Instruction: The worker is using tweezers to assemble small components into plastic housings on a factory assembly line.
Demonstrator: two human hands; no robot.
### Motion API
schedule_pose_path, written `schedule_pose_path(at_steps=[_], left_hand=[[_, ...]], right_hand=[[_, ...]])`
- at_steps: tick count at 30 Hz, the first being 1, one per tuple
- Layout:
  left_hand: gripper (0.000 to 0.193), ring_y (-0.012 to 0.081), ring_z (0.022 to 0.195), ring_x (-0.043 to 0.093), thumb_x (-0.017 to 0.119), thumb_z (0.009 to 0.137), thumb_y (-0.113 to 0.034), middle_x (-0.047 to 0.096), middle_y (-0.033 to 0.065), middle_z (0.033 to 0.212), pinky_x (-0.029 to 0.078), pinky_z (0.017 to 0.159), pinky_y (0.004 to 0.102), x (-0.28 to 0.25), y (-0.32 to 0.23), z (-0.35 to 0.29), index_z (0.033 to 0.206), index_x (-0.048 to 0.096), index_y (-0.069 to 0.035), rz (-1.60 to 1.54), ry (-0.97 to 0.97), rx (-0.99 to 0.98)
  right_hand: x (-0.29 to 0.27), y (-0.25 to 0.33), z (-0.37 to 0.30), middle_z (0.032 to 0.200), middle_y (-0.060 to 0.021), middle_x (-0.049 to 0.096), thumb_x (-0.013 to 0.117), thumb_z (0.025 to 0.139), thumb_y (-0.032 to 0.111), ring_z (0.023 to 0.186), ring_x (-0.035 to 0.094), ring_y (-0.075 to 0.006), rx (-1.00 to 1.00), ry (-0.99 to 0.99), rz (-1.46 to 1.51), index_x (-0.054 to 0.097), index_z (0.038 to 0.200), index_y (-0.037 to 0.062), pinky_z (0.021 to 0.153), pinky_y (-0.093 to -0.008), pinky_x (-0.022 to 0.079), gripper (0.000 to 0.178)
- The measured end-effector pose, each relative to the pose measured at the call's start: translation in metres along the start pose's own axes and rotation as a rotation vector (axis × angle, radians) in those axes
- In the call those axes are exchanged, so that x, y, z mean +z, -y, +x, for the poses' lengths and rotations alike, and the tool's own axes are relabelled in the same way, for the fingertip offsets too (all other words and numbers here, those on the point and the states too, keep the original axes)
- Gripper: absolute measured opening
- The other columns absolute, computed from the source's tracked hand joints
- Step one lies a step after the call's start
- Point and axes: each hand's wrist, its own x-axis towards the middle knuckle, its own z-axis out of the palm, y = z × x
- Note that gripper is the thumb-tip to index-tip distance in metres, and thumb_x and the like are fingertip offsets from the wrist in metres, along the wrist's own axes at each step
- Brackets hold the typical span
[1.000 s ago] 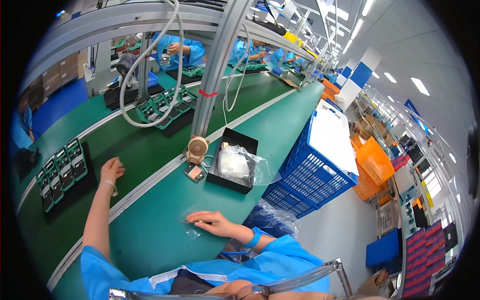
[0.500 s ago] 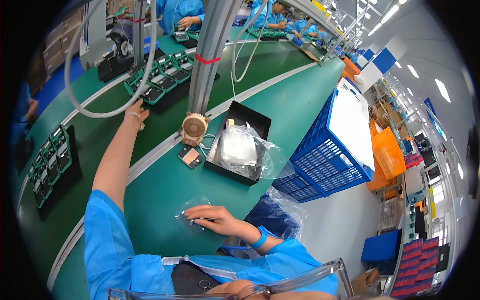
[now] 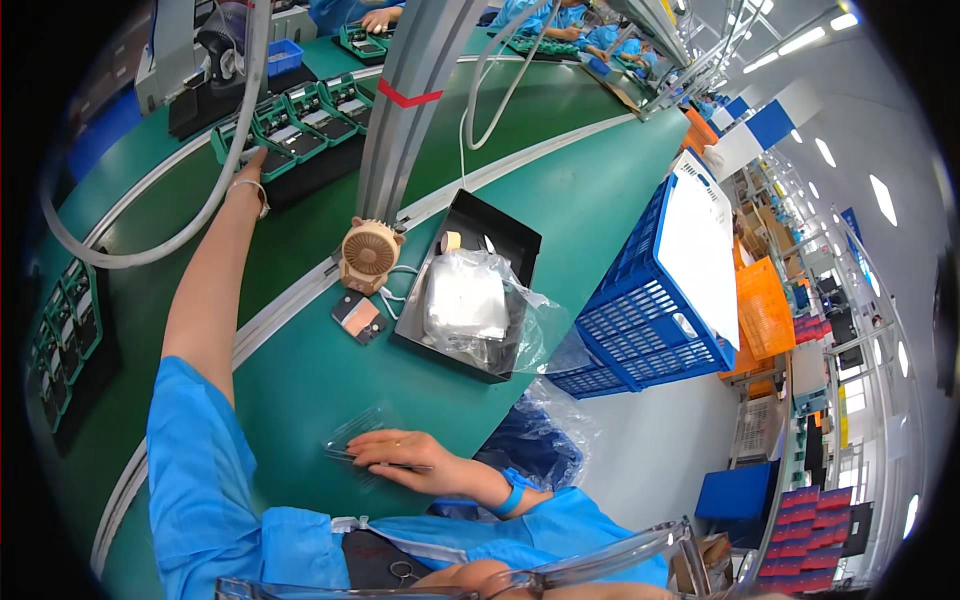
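Observation:
My left hand (image 3: 252,180) reaches across the belt to the near edge of a row of green fixtures (image 3: 290,140), each holding dark and silver parts. Its fingertips are partly hidden behind a white hose (image 3: 228,190), so its grip does not show. My right hand (image 3: 405,460), wearing a blue wristband (image 3: 513,492), rests low over the green table. Between its fingers is a thin metal tool like tweezers (image 3: 412,467). Under and beside these fingers lies a clear plastic bag (image 3: 350,432).
A beige fan (image 3: 370,254) stands by the metal post (image 3: 408,120), with a small card-like block (image 3: 359,317) nearby. A black box (image 3: 470,365) holds plastic-wrapped silver pieces. Blue crates (image 3: 640,350) stand right of the table. More fixtures (image 3: 68,335) sit far left. Co-workers work across the belt.
My left hand has moved farther forward onto the fixture row. The right hand stays over the bag, with more of the bag showing. The whole view has shifted slightly.

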Motion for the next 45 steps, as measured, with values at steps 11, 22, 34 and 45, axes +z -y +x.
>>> schedule_pose_path(at_steps=[11,22,34,45], left_hand=[[0.064,0.0375,0.138,0.050,0.083,0.087,-0.019,0.055,0.0223,0.148,0.039,0.108,0.0646,-0.137,0.028,-0.015,0.140,0.055,0.004,-0.023,0.131,0.081],[0.078,0.0285,0.133,0.056,0.066,0.093,0.005,0.052,0.0140,0.150,0.050,0.108,0.0427,-0.465,0.090,-0.254,0.161,0.031,-0.006,-0.202,0.235,0.316],[0.086,0.0254,0.138,0.052,0.070,0.093,-0.009,0.049,0.0150,0.154,0.041,0.115,0.0368,-0.647,0.130,-0.395,0.164,0.023,0.001,0.144,0.264,0.195],[0.059,0.0411,0.123,0.062,0.065,0.101,-0.032,0.059,0.0210,0.141,0.053,0.100,0.0490,-0.557,0.094,-0.370,0.148,0.050,-0.001,1.584,-0.617,0.540]], right_hand=[[0.003,0.009,0.004,0.127,-0.0194,0.071,0.068,0.093,-0.005,0.123,0.067,-0.0360,0.051,-0.005,-0.073,0.073,0.115,-0.0038,0.104,-0.0434,0.053,0.022],[0.012,0.022,0.008,0.127,-0.0180,0.072,0.066,0.094,-0.006,0.123,0.066,-0.0332,0.096,0.032,-0.087,0.074,0.116,-0.0030,0.105,-0.0420,0.052,0.024],[0.018,0.007,0.005,0.123,-0.0115,0.074,0.063,0.104,0.008,0.112,0.068,-0.0192,0.325,-0.163,0.022,0.074,0.121,-0.0018,0.095,-0.0332,0.056,0.023],[0.066,0.017,0.018,0.118,-0.0109,0.074,0.059,0.107,0.016,0.106,0.067,-0.0156,0.196,-0.470,-0.014,0.070,0.128,-0.0035,0.095,-0.0290,0.051,0.031]])
